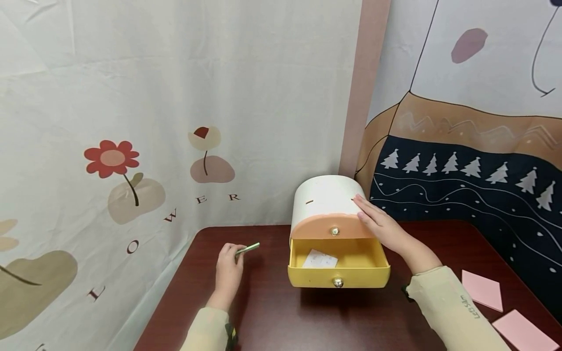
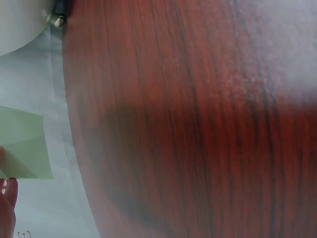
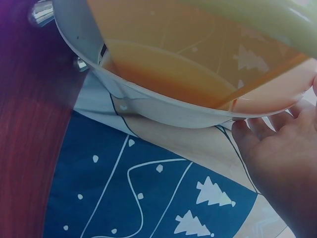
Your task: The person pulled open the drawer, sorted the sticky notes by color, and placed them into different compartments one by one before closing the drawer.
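Note:
My left hand (image 1: 229,273) pinches a thin green sticky note pad (image 1: 248,248) above the table, left of a small drawer box. In the left wrist view the green pad (image 2: 27,144) shows its broad face, with fingertips at its edge. The box has a rounded white top (image 1: 329,195), a peach upper drawer front (image 1: 316,228) and a yellow lower drawer (image 1: 316,279). That lower drawer is pulled out, with a white piece of paper (image 1: 320,259) inside. Against the right side of the white top rests my right hand (image 1: 384,229), its fingers extended.
Two pink sticky note pads (image 1: 482,289) lie on the dark red wooden table (image 1: 263,312) at the right, partly beside my right sleeve. Printed cloth (image 1: 263,97) hangs behind the table.

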